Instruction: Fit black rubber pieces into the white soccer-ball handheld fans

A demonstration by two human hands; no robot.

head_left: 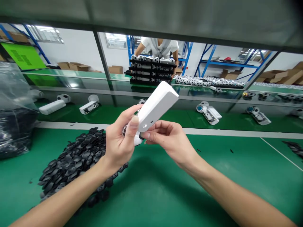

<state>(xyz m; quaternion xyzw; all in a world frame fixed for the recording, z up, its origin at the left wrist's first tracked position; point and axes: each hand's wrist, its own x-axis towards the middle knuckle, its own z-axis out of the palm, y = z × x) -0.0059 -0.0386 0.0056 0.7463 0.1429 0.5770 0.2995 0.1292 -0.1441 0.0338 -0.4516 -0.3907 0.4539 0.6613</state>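
A white elongated device (157, 105) with a round end is raised over the green table, tilted up to the right. My left hand (121, 138) is wrapped round its lower end, thumb on the near side. At the same end, my right hand (165, 135) pinches a small black piece (141, 136) between thumb and fingers, against the round white part. Much of that round part is hidden behind the fingers. Left of and beneath my left forearm lies a large heap of small black pieces (75, 157).
Beyond a pale edge strip (220, 133), more white devices (209, 112) lie on a green surface. A clear bag (15, 110) stands at the left. Across the line, a person (159, 47) is behind stacked black trays (151, 71). A shelf hangs overhead.
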